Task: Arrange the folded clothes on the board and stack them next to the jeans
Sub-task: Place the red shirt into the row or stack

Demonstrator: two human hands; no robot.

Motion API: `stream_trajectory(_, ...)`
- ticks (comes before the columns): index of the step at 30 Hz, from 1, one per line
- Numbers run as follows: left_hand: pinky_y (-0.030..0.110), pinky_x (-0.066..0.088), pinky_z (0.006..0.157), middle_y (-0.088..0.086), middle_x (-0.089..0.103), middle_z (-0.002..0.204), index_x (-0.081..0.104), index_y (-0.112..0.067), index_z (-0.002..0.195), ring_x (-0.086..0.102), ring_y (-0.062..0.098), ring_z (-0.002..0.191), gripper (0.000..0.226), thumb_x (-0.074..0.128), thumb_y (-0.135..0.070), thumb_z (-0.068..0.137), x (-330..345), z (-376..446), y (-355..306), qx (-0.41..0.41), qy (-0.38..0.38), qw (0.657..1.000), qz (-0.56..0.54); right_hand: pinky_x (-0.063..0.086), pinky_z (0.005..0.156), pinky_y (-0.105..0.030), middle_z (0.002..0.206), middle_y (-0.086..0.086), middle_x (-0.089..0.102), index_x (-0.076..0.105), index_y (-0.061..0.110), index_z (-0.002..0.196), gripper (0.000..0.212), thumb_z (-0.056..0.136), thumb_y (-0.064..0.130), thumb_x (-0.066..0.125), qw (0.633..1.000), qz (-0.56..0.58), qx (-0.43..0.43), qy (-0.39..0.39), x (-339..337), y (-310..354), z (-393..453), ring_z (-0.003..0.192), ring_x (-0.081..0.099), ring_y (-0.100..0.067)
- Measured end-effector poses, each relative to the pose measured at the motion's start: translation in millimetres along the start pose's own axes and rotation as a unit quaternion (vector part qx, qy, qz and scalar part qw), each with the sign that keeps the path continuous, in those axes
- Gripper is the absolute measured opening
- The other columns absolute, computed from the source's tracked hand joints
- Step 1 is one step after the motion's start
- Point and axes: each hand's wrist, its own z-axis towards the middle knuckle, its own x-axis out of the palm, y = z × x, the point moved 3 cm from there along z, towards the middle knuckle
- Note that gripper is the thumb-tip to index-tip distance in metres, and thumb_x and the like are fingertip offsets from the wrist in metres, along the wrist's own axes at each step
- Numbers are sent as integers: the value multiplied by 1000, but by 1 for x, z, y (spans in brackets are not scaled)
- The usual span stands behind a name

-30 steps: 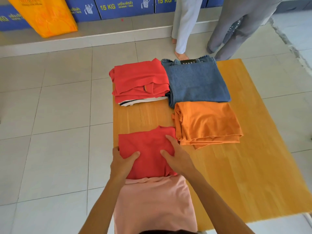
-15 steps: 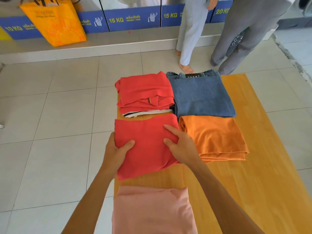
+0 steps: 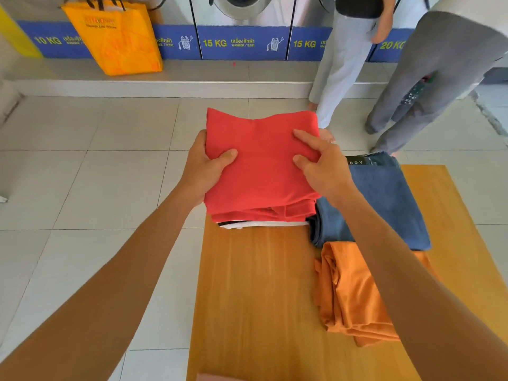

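Note:
A folded red garment [image 3: 264, 166] is held by both hands over the stack of red and white clothes [image 3: 264, 217] at the far left of the wooden board [image 3: 255, 298]. My left hand [image 3: 209, 166] grips its left edge, thumb on top. My right hand [image 3: 321, 166] grips its right side. Folded blue jeans [image 3: 384, 204] lie just right of the stack. A folded orange garment [image 3: 354, 292] lies in front of the jeans, partly hidden by my right forearm. A sliver of a pink garment [image 3: 217, 377] shows at the board's near edge.
The board lies on a tiled floor [image 3: 82, 188]. Two people's legs [image 3: 341, 64] stand just beyond the board's far edge, by the jeans. An orange bag [image 3: 115, 39] sits on a ledge in front of a row of washing machines [image 3: 242, 42].
Both hands lifted the red garment from the near part of the board and carried it forward over the red stack beside the jeans. The camera view tilted up and forward.

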Motion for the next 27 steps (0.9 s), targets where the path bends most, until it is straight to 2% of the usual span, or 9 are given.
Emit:
stream_trajectory(3,21,55,72,-11,65,113,50,-29,123,67,3,96,51,80,-29,81,5,31,13,-9,-8,1000,0,33,72,12,105,50,47,59,44,135,55,88,17,68,1000,-15,17,1,10,-9,31,99,53,11)
stream_trajectory(5,28,56,77,-8,65,115,50,-24,128,67,8,99,56,80,-30,81,10,44,32,-44,-17,999,-4,36,77,9,128,30,55,57,39,139,56,89,16,67,999,-20,44,16,20,-25,47,112,55,-3)
stream_trajectory(6,33,57,82,-4,64,120,49,-21,131,66,12,102,60,80,-31,81,13,47,44,-69,-21,997,-2,42,87,1,136,16,58,56,37,140,56,89,16,66,997,-16,67,26,25,-36,51,117,57,-8)
stream_trajectory(8,43,54,93,2,60,129,46,-18,137,63,21,110,67,79,-34,81,16,46,69,-131,-32,991,11,49,103,-29,144,3,54,53,35,143,55,92,18,63,992,-18,118,43,36,-57,49,123,57,-19)
stream_trajectory(10,47,52,97,3,58,132,45,-18,139,62,24,112,69,78,-38,82,18,44,85,-171,-41,984,11,48,105,-39,147,0,51,51,37,144,53,94,21,60,988,-28,144,42,44,-72,41,123,56,-23)
stream_trajectory(14,47,52,96,2,58,130,46,-20,137,62,24,111,69,79,-40,80,16,54,82,-169,-44,984,35,47,103,-33,149,1,49,50,36,145,53,95,21,57,990,-32,132,26,45,-75,43,118,57,-18)
stream_trajectory(18,46,53,94,1,59,129,48,-21,136,62,23,110,64,76,-41,82,16,57,80,-151,-42,986,62,46,90,-24,146,3,51,50,34,146,54,94,20,58,992,-33,123,7,39,-77,40,100,58,-9)
stream_trajectory(23,47,51,98,0,58,132,46,-21,139,60,23,114,68,74,-46,83,18,44,86,-156,-44,982,93,49,103,-46,143,-8,49,44,33,150,54,98,19,53,991,-58,120,2,47,-78,23,116,58,-27)
stream_trajectory(27,40,53,93,2,57,133,43,-20,141,60,23,113,69,73,-44,84,13,21,80,-141,-72,980,119,49,101,-41,141,-10,52,45,28,150,54,98,16,53,990,-85,113,7,41,-67,12,117,57,-27)
